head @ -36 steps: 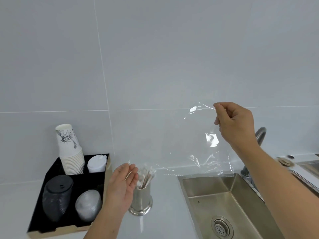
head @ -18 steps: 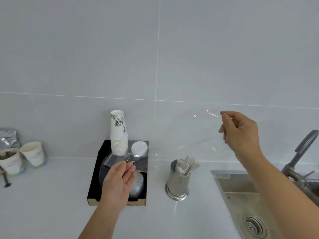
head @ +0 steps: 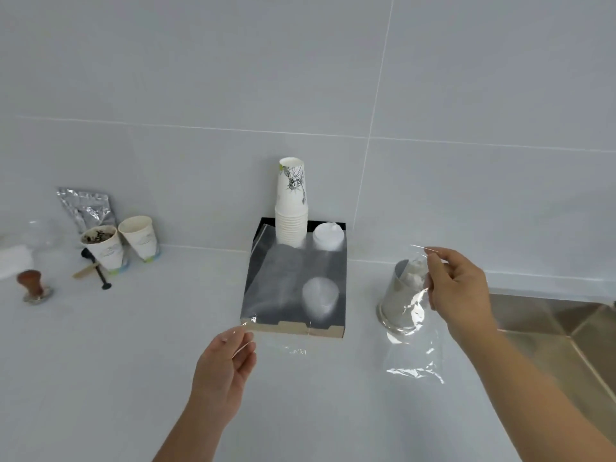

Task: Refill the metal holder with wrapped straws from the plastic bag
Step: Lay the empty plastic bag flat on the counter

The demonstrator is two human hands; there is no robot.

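Note:
A clear, empty-looking plastic bag (head: 415, 358) is stretched between both hands above the white counter. My left hand (head: 226, 365) pinches its lower left corner in front of the tray. My right hand (head: 458, 290) pinches the bag's upper right edge, just right of the metal holder (head: 395, 296). The holder stands upright on the counter with white wrapped straws (head: 413, 273) in it, seen partly through the plastic. The film also veils most of the tray.
A black tray (head: 343, 315) with a cardboard front holds a stack of paper cups (head: 292, 208), white lids (head: 328, 236) and clear lids (head: 320, 300). Two paper cups (head: 120, 245), a foil pouch (head: 85, 208) and a tamper (head: 33, 285) stand far left. A steel sink (head: 550, 325) lies right.
The view has swung left and down. Both hands have come lower with the bag, which now spreads over the tray. My left hand has moved from near the holder to the bag's corner.

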